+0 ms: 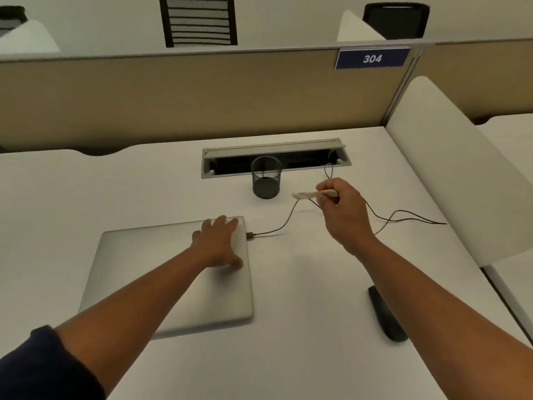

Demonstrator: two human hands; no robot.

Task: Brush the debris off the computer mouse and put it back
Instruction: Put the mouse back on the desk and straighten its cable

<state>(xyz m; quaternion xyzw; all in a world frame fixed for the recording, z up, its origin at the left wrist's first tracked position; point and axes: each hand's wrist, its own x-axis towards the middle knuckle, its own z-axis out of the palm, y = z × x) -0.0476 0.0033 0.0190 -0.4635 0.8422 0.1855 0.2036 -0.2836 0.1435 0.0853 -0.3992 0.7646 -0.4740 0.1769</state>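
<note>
Mouse: the computer mouse [386, 316] lay on the white desk [302, 284] near the front right edge, partly hidden under the right forearm, well apart from both hands.
Mouse handling: judged light, rigid and smooth-shelled, likely a little slippery; a hold across its two long sides, thumb on one and fingers on the other, looked safest, leaving the top free for brushing.
Mouse shape: dark, low and elongated with a rounded end; its buttons and any debris could not be made out in this view.
Right hand: the right hand [343, 209] hovered above the desk by the pen cup, fingers curled round the handle of a small pale brush [313, 194], the tip pointing left.
Brush: slim and light-coloured, possibly wood or plastic; the blur made the bristles hard to read.
Left hand: the left hand [219, 241] rested flat with fingers spread on the closed laptop [150, 272], grasping nothing.
Laptop: silver, matte metal, rounded corners, with a thin dark cable [277, 228] plugged into its right edge and trailing in loops across the desk.
Pen cup: a black wire-mesh pen cup [266, 177], cylindrical, stood just before the grey cable tray [274, 148] set into the desk.
</note>
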